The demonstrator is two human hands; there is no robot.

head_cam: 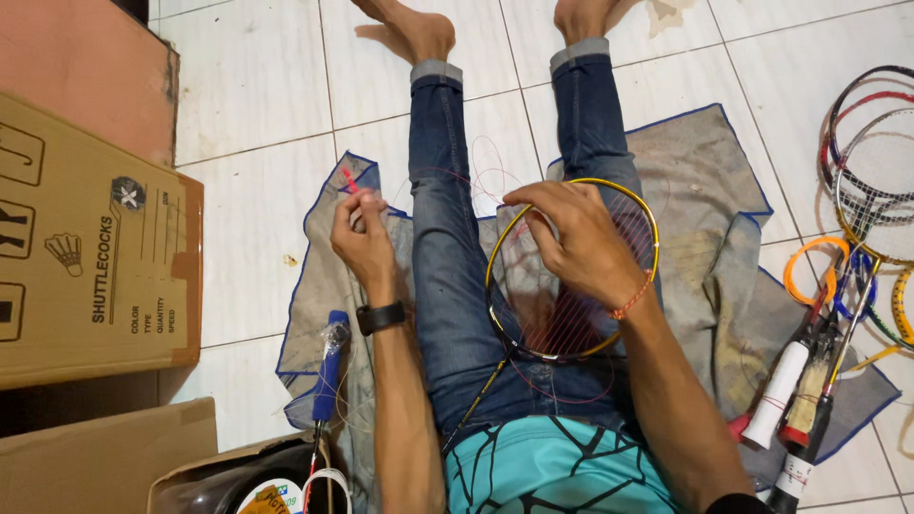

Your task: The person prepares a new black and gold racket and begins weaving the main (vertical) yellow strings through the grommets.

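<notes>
Down on the person's lap lies a badminton racket (571,276) with a yellow and black rim. Its round head sits on the right leg, and its thin shaft (473,402) runs from the head toward the person's belly. So the long line of the racket slants, with the head pointing away toward the feet and a bit to the right. The right hand (576,243) rests on top of the racket head, fingers bent and pressing on the red strings (562,324). The left hand (362,233) is just left of the racket, beside the left leg. It is closed, pinching a thin red string end (349,181). A grey cloth (705,247) lies under the legs and the racket. More rackets (871,181) lie well to the right of it.
</notes>
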